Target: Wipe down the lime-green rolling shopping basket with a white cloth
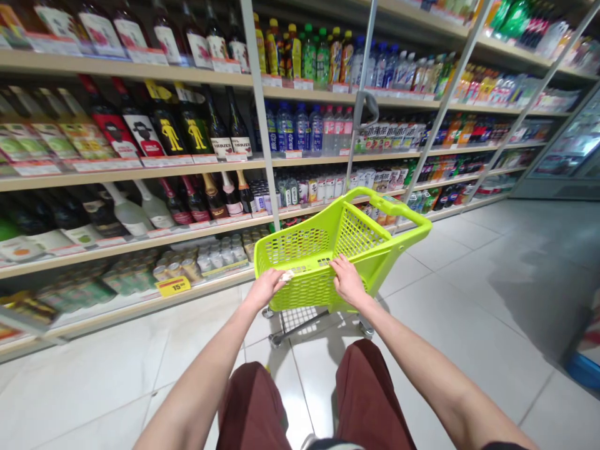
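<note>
Shopping cart (300, 295): on the floor ahead of the knees, beside the drink shelves
Long axis: crosswise, handle (403, 212) at the right, farther end
Left hand (266, 290): grip partly curled at the near rim (312, 272), white crumpled scrap (287, 275) at its fingertips
Right hand (349, 282): grip loosely hooked over that rim, nearer the handle
</note>
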`<act>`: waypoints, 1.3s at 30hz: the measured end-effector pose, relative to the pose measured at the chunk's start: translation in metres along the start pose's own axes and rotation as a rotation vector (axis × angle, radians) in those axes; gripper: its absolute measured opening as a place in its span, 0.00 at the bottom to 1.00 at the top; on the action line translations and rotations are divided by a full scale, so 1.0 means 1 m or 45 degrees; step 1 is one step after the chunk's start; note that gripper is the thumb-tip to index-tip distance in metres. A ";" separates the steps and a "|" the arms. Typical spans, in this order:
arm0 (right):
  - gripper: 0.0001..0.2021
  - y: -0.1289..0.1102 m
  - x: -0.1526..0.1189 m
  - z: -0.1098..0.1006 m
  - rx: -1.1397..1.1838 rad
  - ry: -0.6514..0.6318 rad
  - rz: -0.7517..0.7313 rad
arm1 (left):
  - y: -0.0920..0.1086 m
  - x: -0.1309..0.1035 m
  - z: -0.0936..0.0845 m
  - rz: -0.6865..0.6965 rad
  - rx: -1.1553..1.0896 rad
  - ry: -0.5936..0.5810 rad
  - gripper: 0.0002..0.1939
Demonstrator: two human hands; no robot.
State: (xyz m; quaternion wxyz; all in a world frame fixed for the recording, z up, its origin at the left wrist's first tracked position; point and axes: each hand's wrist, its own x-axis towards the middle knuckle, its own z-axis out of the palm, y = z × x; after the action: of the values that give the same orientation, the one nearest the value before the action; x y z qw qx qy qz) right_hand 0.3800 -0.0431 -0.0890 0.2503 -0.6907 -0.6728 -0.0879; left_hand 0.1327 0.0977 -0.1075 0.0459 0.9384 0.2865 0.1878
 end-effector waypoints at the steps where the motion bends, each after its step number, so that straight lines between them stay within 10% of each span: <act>1: 0.25 0.000 0.000 0.000 -0.011 -0.003 0.005 | -0.007 -0.006 -0.001 -0.018 0.023 0.006 0.18; 8: 0.26 -0.002 -0.004 0.004 0.011 -0.030 -0.009 | -0.014 -0.030 -0.007 -0.085 0.124 0.060 0.17; 22: 0.19 0.023 0.007 -0.003 -0.001 -0.045 0.060 | 0.069 -0.064 0.007 -0.115 -0.001 0.208 0.18; 32: 0.34 -0.004 0.019 0.016 0.130 0.001 0.784 | 0.117 -0.044 0.014 0.037 -0.010 0.168 0.20; 39: 0.31 0.015 0.025 0.032 0.228 0.079 0.649 | 0.103 -0.040 0.006 0.098 -0.105 0.100 0.17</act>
State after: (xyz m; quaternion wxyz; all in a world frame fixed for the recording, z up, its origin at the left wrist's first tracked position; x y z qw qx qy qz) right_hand 0.3898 -0.0054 -0.1079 0.3451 -0.8098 -0.4743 0.0167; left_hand 0.1577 -0.0103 -0.1064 0.0659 0.9379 0.2437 0.2377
